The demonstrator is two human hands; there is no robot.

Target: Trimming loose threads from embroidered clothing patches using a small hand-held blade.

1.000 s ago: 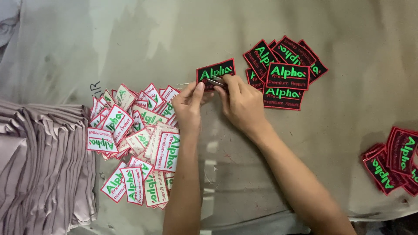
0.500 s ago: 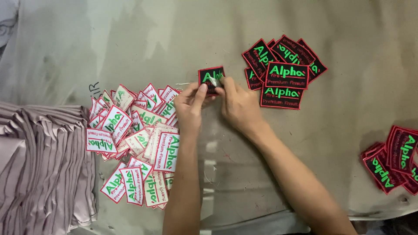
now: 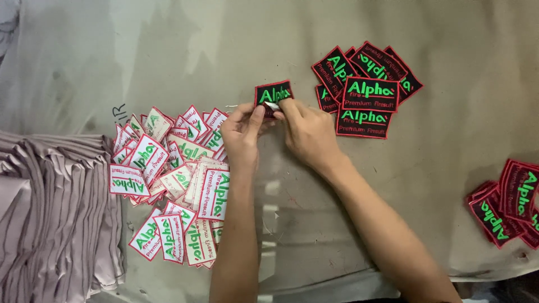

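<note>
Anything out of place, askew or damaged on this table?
No damage shows. The white patches lie in a loose, overlapping scatter at all angles, against the tidier black patches. The black patch held by the left hand and right hand looks folded over, with a pale strip at its edge.

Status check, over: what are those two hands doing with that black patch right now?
Left hand and right hand both pinching one black embroidered patch with green lettering and red border. Patch partly covered by fingers. White-backed patch pile left, black patch stack right; nothing blocking.
</note>
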